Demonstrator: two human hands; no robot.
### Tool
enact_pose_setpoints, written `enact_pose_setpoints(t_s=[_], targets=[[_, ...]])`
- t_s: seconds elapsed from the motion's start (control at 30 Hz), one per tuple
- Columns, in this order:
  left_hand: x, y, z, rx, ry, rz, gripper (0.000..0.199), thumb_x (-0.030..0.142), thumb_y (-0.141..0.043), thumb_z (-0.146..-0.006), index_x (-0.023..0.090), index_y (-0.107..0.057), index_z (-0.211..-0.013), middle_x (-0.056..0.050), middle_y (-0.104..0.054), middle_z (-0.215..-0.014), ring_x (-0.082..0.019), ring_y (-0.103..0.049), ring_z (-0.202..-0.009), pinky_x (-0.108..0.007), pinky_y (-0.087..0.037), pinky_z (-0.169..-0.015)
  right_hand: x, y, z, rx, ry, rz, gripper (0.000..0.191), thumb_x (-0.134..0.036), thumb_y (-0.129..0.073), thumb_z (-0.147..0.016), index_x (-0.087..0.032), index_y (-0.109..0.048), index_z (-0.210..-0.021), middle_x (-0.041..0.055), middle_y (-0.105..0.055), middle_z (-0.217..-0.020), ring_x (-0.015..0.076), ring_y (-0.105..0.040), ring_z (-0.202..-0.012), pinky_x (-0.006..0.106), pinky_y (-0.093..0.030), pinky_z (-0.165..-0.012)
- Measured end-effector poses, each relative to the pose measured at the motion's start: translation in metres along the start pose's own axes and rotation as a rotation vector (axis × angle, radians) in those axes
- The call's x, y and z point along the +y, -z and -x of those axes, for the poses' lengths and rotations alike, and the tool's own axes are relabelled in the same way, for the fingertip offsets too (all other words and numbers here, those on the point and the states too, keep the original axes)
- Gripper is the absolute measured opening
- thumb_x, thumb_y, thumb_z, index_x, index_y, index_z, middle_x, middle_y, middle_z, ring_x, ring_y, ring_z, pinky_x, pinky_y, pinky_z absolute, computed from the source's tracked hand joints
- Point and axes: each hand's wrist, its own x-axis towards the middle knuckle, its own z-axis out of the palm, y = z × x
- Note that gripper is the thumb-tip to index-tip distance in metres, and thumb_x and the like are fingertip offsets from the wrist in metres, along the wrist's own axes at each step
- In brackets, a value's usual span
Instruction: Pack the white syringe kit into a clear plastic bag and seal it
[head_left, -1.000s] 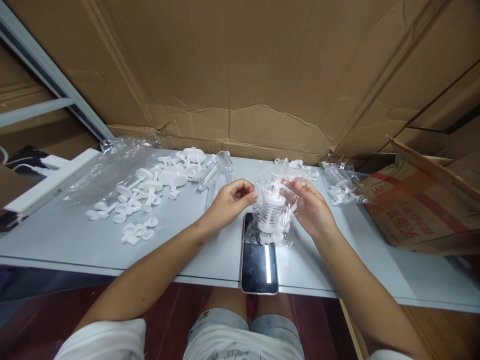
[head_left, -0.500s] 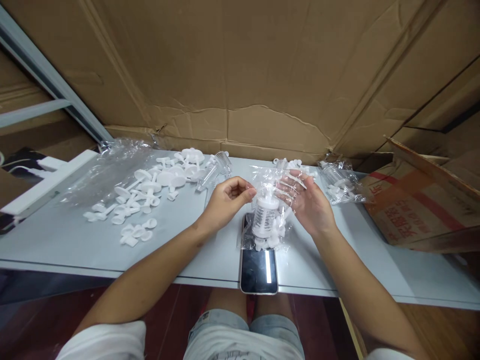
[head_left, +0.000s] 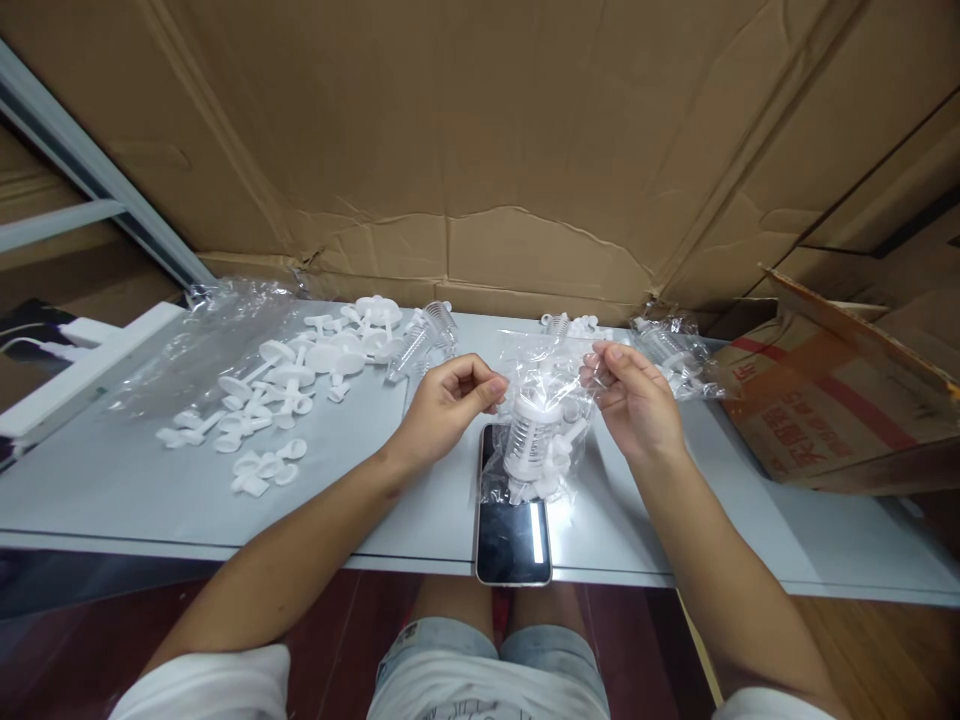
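Between my hands a clear plastic bag (head_left: 551, 370) holds a white ribbed cylinder (head_left: 529, 440) and small white plastic parts (head_left: 553, 462). My left hand (head_left: 457, 405) pinches the bag's upper left edge between thumb and fingers. At the upper right corner of the bag, my right hand (head_left: 634, 395) has its thumb and fingers closed on the film. The bag's lower part overlaps the top of a black phone (head_left: 514, 545) lying at the table's front edge.
White plastic parts (head_left: 337, 355) and an empty clear bag (head_left: 217, 340) lie at the left. Clear ribbed cylinders (head_left: 424, 340) sit at the back, a filled bag (head_left: 675, 355) at the back right. A cardboard box (head_left: 817, 410) stands right, a power strip (head_left: 90, 370) far left.
My right hand's spread fingers have closed on the bag's upper right corner, and the hand has moved slightly right. The bag's top is stretched wider. The view has shifted slightly.
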Motion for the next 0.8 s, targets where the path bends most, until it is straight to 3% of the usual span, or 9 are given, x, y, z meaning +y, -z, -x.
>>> enact_pose_setpoints(t_s=[0.1,0.2,0.27,0.5,0.63,0.8], targets=[[-0.004,0.004,-0.004,0.013,0.002,-0.005,0.021,0.034,-0.064,-0.080,0.018,-0.056,-0.068,0.001,-0.056,-0.064,-0.011,-0.054,-0.063,-0.027,-0.046,-0.066,-0.003,0.004,-0.003,-0.127,-0.046,0.051,0.014,-0.036,-0.074,-0.071,-0.026,-0.071,-0.081,-0.0012,-0.068,-0.082,0.0124,-0.064,-0.076,0.026,-0.053,-0.070],[-0.009,0.011,-0.009,0.034,-0.010,-0.012,0.019,0.033,-0.062,-0.081,0.017,-0.057,-0.072,0.001,-0.056,-0.065,-0.012,-0.053,-0.065,-0.026,-0.044,-0.068,-0.007,0.009,-0.007,-0.352,-0.213,0.130,0.030,-0.041,-0.074,-0.070,-0.023,-0.072,-0.093,0.0037,-0.071,-0.093,0.0145,-0.066,-0.075,0.029,-0.055,-0.069],[-0.012,0.015,-0.011,0.052,-0.011,-0.007,0.017,0.031,-0.060,-0.083,0.018,-0.058,-0.073,0.001,-0.055,-0.065,-0.011,-0.051,-0.066,-0.025,-0.043,-0.069,-0.009,0.011,-0.008,-0.411,-0.288,0.172,0.032,-0.040,-0.075,-0.069,-0.020,-0.072,-0.094,0.0057,-0.071,-0.095,0.0142,-0.067,-0.073,0.028,-0.056,-0.067],[-0.014,0.016,-0.012,0.051,0.058,0.122,0.018,0.033,-0.061,-0.082,0.018,-0.055,-0.073,0.001,-0.054,-0.071,-0.011,-0.053,-0.068,-0.024,-0.044,-0.069,-0.002,0.006,-0.005,-0.485,-0.338,0.270,0.029,-0.031,-0.078,-0.066,-0.018,-0.072,-0.091,0.0048,-0.074,-0.085,0.0133,-0.068,-0.069,0.027,-0.055,-0.064],[-0.020,0.015,-0.014,0.036,0.133,0.140,0.022,0.035,-0.069,-0.074,0.017,-0.057,-0.075,0.000,-0.061,-0.075,-0.012,-0.060,-0.074,-0.025,-0.047,-0.070,0.007,0.003,-0.002,-0.446,-0.210,0.302,0.020,-0.030,-0.077,-0.067,-0.017,-0.072,-0.082,0.0013,-0.071,-0.064,0.0107,-0.064,-0.057,0.025,-0.052,-0.058],[-0.022,0.016,-0.017,0.081,0.205,0.267,0.027,0.031,-0.079,-0.064,0.015,-0.057,-0.066,-0.001,-0.066,-0.066,-0.012,-0.063,-0.065,-0.027,-0.051,-0.069,0.007,0.002,-0.001,-0.388,-0.139,0.275,0.019,-0.031,-0.079,-0.064,-0.017,-0.072,-0.075,0.0009,-0.069,-0.059,0.0117,-0.063,-0.050,0.023,-0.048,-0.047]])
